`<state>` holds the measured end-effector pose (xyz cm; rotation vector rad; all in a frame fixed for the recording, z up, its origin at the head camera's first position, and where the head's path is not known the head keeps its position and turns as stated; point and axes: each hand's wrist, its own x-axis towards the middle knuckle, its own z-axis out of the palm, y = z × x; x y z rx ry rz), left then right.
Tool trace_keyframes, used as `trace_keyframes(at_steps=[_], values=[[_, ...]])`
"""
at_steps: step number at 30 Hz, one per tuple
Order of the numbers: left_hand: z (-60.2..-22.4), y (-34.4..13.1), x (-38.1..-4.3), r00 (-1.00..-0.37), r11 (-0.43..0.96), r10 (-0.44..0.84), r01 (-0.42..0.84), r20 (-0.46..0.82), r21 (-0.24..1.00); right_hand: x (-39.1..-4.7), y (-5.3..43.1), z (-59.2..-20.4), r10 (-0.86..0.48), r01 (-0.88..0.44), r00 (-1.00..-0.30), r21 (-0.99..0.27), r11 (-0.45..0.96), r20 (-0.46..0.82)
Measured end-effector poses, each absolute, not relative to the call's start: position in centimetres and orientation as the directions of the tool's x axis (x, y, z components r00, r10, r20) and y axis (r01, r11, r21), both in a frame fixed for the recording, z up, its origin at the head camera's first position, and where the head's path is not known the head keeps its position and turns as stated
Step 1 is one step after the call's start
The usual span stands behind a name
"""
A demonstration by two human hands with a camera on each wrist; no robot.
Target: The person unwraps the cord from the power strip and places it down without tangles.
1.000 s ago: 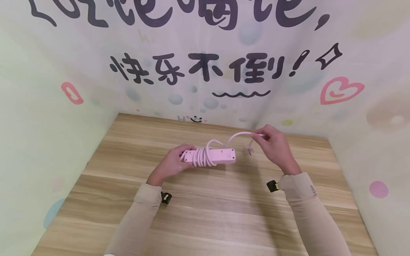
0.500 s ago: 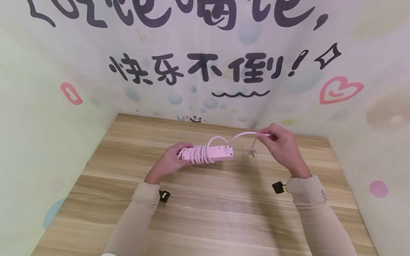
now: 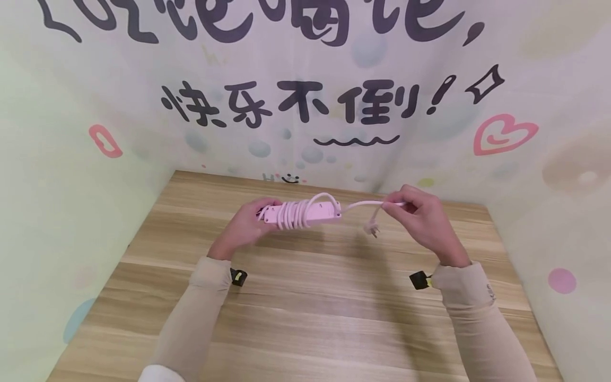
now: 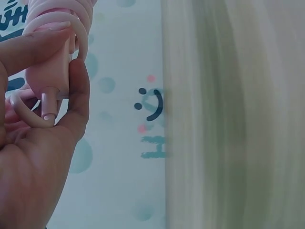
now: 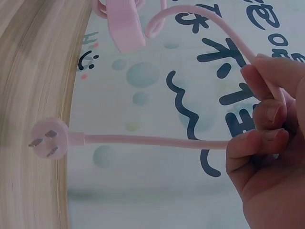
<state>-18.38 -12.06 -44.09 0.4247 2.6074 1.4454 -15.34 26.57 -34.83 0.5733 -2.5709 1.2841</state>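
Note:
A pink power strip [image 3: 324,211] is held off the table by my left hand [image 3: 244,225], which grips its left end. Several turns of its pink cord [image 3: 292,215] wrap round the body, and one loose loop arches over the right end. In the left wrist view, thumb and fingers clasp the strip's end [image 4: 47,78], where the cord comes out. My right hand [image 3: 422,218] pinches the cord to the right of the strip. Below that hand dangles the three-pin plug [image 5: 49,138], its metal prongs showing in the right wrist view.
Under both hands lies a wood-grain table [image 3: 305,307]. A white printed backdrop [image 3: 296,143] with black lettering rises behind its far edge, and pale side walls [image 3: 52,212] flank it. Small black devices [image 3: 420,280] sit at both wrists.
My left hand and the strip have moved left and away from me. My right hand has shifted a little right with the cord. The loose loop now stands over the strip's right end.

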Motion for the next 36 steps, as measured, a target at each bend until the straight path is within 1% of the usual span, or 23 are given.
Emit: trace_keyframes(at_steps=[7, 9, 16, 21, 27, 32, 36], values=[[-42.9, -12.3, -19.5, -0.947, 0.503, 0.32, 0.191, 0.023, 0.843, -15.0, 26.7, -34.3, -0.292, -0.412, -0.91, -0.719, 0.56, 0.294], [-42.5, -12.3, -19.9, -0.94, 0.499, 0.339, 0.218, 0.042, 0.839, -15.0, 26.7, -34.2, -0.293, -0.4, -0.915, -0.716, 0.572, 0.277], [-41.2, -12.7, -21.2, -0.938, 0.514, 0.346, 0.22, 0.034, 0.829, -14.9, 26.9, -34.1, -0.295, -0.361, -0.929, -0.718, 0.595, 0.223], [-40.8, -12.8, -21.7, -0.937, 0.506, 0.342, 0.246, 0.069, 0.827, -14.7, 27.1, -34.0, -0.337, -0.376, -0.918, -0.723, 0.58, 0.207], [-40.3, -13.2, -22.0, -0.948, 0.474, 0.308, 0.222, 0.076, 0.852, -14.5, 27.2, -33.9, -0.397, -0.388, -0.9, -0.741, 0.548, 0.177], [-39.9, -13.6, -22.3, -0.953, 0.481, 0.294, 0.207, 0.066, 0.852, -14.6, 27.3, -34.1, -0.443, -0.387, -0.887, -0.733, 0.559, 0.13], [-39.7, -13.7, -23.0, -0.947, 0.486, 0.313, 0.219, 0.065, 0.846, -14.9, 27.4, -34.3, -0.461, -0.394, -0.881, -0.706, 0.588, 0.107]])
